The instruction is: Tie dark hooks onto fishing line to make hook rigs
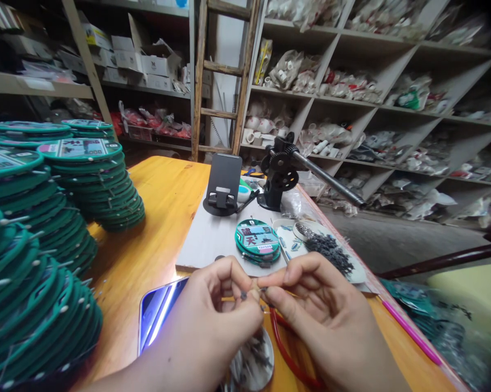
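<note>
My left hand [216, 310] and my right hand [331, 316] meet above the front of the table. Both are closed in a fingertip pinch. Tiny dark bits [244, 295] show between the fingers, too small to name. Just below, a round dish [270, 356] holds small dark and grey parts, partly hidden by my left hand. Beside it lies a tool with red curved handles [284, 354], its working end hidden. Beyond my fingers, a few green round discs with printed labels [257, 239] are stacked on a pale board [196, 245].
Tall stacks of green discs [94, 185] fill the left. A phone [159, 305] lies by my left wrist. Behind are a black phone stand [224, 179] and a geared device with a long lever [280, 169]. A white tray [357, 275] holds a dark heap [327, 250]; a pink pen-like stick [411, 332] lies right.
</note>
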Action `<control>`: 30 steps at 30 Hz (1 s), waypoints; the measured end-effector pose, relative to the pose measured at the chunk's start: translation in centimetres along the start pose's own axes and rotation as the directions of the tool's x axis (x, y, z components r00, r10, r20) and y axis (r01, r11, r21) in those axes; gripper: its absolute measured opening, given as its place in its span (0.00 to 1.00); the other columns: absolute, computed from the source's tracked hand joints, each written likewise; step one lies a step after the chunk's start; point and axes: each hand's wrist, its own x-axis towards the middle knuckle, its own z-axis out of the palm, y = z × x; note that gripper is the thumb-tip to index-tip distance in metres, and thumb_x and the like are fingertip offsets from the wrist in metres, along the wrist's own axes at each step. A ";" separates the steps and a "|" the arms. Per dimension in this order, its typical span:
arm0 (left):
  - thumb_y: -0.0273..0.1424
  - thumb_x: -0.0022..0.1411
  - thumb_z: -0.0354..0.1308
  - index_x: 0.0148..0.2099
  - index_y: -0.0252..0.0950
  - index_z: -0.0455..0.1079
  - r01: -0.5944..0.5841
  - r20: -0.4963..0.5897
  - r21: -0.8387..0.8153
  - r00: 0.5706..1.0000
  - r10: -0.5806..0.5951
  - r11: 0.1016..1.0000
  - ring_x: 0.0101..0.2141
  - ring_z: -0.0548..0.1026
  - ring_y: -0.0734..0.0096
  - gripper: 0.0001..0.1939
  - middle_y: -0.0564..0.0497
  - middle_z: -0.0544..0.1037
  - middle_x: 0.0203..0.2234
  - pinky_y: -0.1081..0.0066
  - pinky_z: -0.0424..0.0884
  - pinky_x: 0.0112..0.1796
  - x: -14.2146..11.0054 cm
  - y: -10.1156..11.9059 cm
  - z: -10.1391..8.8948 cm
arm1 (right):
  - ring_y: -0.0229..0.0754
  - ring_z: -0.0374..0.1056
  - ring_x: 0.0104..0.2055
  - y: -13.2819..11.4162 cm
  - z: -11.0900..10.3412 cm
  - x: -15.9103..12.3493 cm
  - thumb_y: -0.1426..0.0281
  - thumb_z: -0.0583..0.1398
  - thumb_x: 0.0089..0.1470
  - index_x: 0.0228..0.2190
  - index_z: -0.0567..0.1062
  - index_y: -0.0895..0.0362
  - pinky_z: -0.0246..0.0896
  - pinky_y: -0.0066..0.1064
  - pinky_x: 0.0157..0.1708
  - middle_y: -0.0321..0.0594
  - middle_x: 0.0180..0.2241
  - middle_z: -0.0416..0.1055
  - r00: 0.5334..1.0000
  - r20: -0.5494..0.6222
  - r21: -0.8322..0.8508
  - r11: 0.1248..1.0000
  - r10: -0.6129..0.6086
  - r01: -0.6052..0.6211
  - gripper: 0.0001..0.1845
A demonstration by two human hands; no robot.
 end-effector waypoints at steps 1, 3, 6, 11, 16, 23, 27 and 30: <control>0.37 0.49 0.57 0.25 0.39 0.60 0.008 0.000 0.013 1.000 -0.008 1.000 0.22 0.65 0.72 0.10 0.57 0.68 0.17 0.72 0.58 0.25 0.0 0.1 0.0 | 0.34 0.77 0.37 0.0 0.0 0.0 0.75 0.66 0.54 0.29 0.69 0.52 0.71 0.17 0.38 0.34 0.33 0.81 1.000 0.001 -0.005 1.000 0.000 0.000 0.10; 0.38 0.48 0.57 0.25 0.39 0.60 0.032 0.015 0.032 0.999 -0.032 0.999 0.23 0.66 0.70 0.10 0.56 0.68 0.16 0.71 0.59 0.26 -0.1 0.6 0.0 | 0.36 0.78 0.38 0.0 0.1 0.0 0.75 0.66 0.54 0.29 0.69 0.52 0.72 0.19 0.38 0.35 0.33 0.81 1.000 0.007 -0.005 1.000 0.012 -0.012 0.10; 0.37 0.46 0.57 0.25 0.39 0.59 0.062 0.042 0.035 0.997 -0.063 0.997 0.22 0.67 0.70 0.10 0.56 0.67 0.16 0.71 0.60 0.26 -0.2 1.2 0.0 | 0.35 0.77 0.38 0.1 0.0 0.1 0.74 0.66 0.54 0.29 0.69 0.52 0.71 0.18 0.38 0.33 0.33 0.81 1.000 0.014 0.017 1.000 0.025 -0.025 0.10; 0.34 0.50 0.57 0.25 0.38 0.60 -0.010 0.027 0.037 1.000 0.009 0.999 0.23 0.66 0.72 0.09 0.56 0.69 0.17 0.73 0.60 0.26 -0.2 0.7 -0.1 | 0.32 0.76 0.36 0.1 0.0 0.4 0.73 0.68 0.52 0.29 0.69 0.53 0.69 0.18 0.38 0.31 0.32 0.80 0.996 0.014 0.123 0.989 0.084 -0.085 0.11; 0.36 0.55 0.58 0.27 0.38 0.61 -0.041 0.040 0.008 0.998 0.041 0.999 0.22 0.66 0.73 0.11 0.57 0.68 0.17 0.74 0.59 0.24 -0.1 -0.1 -0.3 | 0.33 0.75 0.34 0.0 0.4 0.6 0.73 0.70 0.50 0.28 0.69 0.54 0.68 0.20 0.37 0.32 0.30 0.80 0.992 -0.016 0.229 0.966 0.129 -0.122 0.13; 0.39 0.58 0.59 0.29 0.35 0.67 0.014 0.109 -0.053 0.994 -0.008 0.999 0.24 0.70 0.74 0.12 0.55 0.71 0.20 0.76 0.64 0.27 -0.5 0.7 -0.3 | 0.33 0.72 0.35 -0.9 -0.1 0.7 0.68 0.68 0.53 0.32 0.73 0.53 0.68 0.20 0.37 0.33 0.32 0.77 0.993 -0.030 0.174 0.979 0.116 -0.109 0.08; 0.40 0.61 0.56 0.29 0.36 0.67 0.002 0.146 -0.016 0.989 0.000 1.000 0.25 0.69 0.74 0.14 0.54 0.72 0.20 0.76 0.63 0.27 -0.6 0.4 -0.4 | 0.34 0.74 0.36 -1.0 -0.3 0.6 0.67 0.68 0.52 0.32 0.72 0.52 0.69 0.20 0.38 0.32 0.31 0.77 0.994 -0.085 0.035 0.997 0.064 -0.061 0.09; 0.39 0.60 0.56 0.28 0.35 0.66 0.024 0.122 0.005 0.992 -0.024 1.000 0.22 0.65 0.76 0.13 0.57 0.67 0.19 0.76 0.61 0.25 -0.5 0.2 -0.4 | 0.33 0.75 0.34 -1.1 -0.3 0.6 0.70 0.68 0.52 0.31 0.72 0.52 0.71 0.18 0.37 0.31 0.30 0.77 0.997 -0.068 -0.025 0.999 0.019 -0.021 0.08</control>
